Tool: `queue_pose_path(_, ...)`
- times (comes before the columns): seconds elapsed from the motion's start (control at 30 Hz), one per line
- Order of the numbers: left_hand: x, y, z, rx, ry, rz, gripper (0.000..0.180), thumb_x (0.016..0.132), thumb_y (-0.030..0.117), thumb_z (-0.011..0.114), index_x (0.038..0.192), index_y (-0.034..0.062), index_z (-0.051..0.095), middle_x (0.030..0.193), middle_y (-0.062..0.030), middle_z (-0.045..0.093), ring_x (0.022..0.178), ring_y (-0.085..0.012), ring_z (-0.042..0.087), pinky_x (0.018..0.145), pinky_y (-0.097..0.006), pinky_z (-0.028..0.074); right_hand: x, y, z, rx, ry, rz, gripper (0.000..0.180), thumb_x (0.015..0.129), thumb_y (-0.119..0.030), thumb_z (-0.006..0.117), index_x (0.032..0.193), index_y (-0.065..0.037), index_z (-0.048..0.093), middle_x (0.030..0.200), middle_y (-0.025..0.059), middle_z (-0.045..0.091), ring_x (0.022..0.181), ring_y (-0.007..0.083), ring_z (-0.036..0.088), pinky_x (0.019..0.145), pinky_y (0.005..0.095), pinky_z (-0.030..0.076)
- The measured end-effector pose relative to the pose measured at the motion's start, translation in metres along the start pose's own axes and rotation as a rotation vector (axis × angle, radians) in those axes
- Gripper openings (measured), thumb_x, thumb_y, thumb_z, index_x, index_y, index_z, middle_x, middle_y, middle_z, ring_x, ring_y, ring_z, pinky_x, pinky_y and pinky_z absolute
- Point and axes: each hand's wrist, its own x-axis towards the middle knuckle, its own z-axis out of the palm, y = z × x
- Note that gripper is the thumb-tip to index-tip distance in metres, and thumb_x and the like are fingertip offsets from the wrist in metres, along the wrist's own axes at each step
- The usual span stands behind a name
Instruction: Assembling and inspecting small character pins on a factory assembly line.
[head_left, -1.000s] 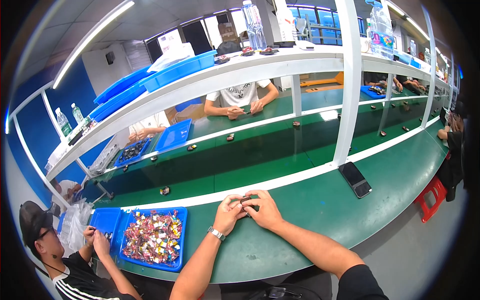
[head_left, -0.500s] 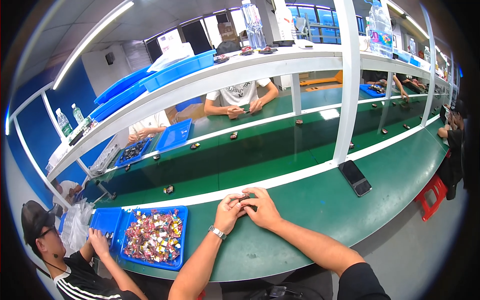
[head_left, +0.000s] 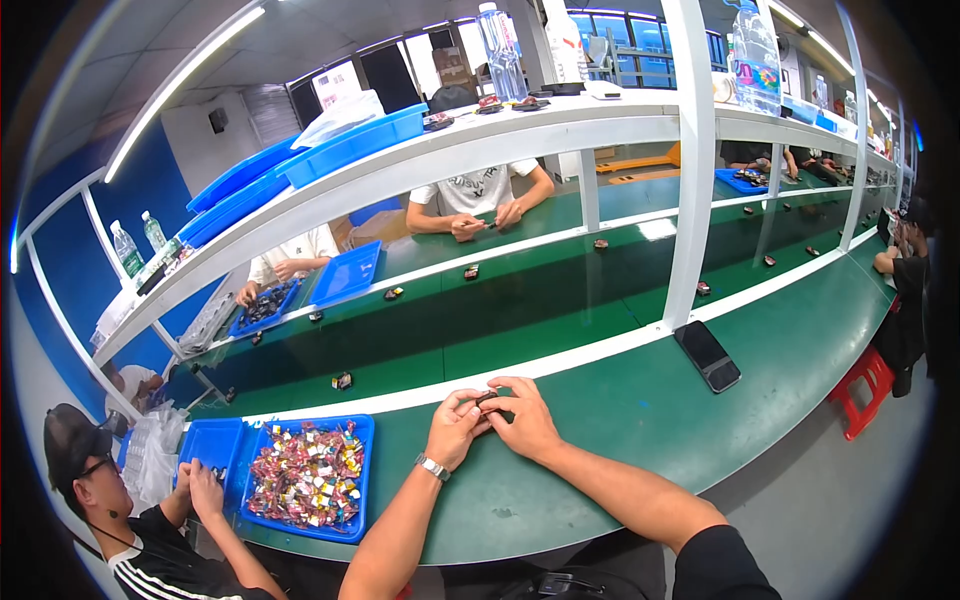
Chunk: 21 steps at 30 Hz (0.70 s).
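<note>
My left hand (head_left: pixel 455 428) and my right hand (head_left: pixel 526 420) meet over the green worktop, just in front of its white edge strip. Both are closed, with fingertips pinching a small dark part (head_left: pixel 487 398) between them. My fingers cover most of that part, so its exact kind does not show. To the left of my left forearm stands a blue tray (head_left: pixel 369 440) heaped with small components (head_left: pixel 305 470) in red, white and yellow. A black phone (head_left: pixel 708 357) lies on the worktop to the right of my hands.
Beyond the white strip runs a green conveyor belt (head_left: pixel 520 325) carrying spaced small parts. White posts (head_left: pixel 690 200) hold a shelf with bottles and blue trays above it. A co-worker (head_left: pixel 130 510) sits close on my left; others work across the belt. A red stool (head_left: pixel 862 395) stands at right.
Parts on the belt have shifted slightly to the right. A person across at the left has lowered a hand into a tray of dark parts. My own hands have barely moved.
</note>
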Motion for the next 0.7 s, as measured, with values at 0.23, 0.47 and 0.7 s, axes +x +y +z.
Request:
queue_pose_path(0.23,0.004,-0.002,-0.002,0.064,0.084,0.012,0.022,0.096,0.000,0.051,0.117,0.0035,0.047,0.121,-0.0154,0.061,0.105,-0.0234,0.064,0.090,-0.038,0.056,0.001,0.003,0.005,-0.012,-0.027,-0.055,0.019,0.078,-0.006,0.069,0.097,-0.009,0.072,0.121,0.0073,0.060,0.118,0.0288,0.051,0.094,0.0406,0.047)
queue_pose_path(0.47,0.000,0.000,0.006,0.041,0.070,0.001,0.022,0.097,-0.001,0.049,0.119,0.0024,0.048,0.115,-0.0132,0.063,0.104,-0.0200,0.064,0.089,-0.034,0.056,0.006,-0.006,-0.008,-0.110,-0.016,-0.188,0.018,0.078,-0.004,0.069,0.096,-0.006,0.069,0.115,0.0082,0.061,0.110,0.0287,0.055,0.089,0.0388,0.049)
queue_pose_path(0.7,0.000,0.002,0.009,0.061,0.076,-0.032,0.023,0.098,-0.001,0.047,0.121,0.0029,0.048,0.113,-0.0119,0.063,0.099,-0.0180,0.065,0.087,-0.032,0.057,0.005,-0.006,-0.005,-0.217,0.064,-0.239,0.012,0.077,-0.006,0.069,0.089,-0.007,0.067,0.094,0.0039,0.060,0.086,0.0229,0.061,0.067,0.0345,0.054)
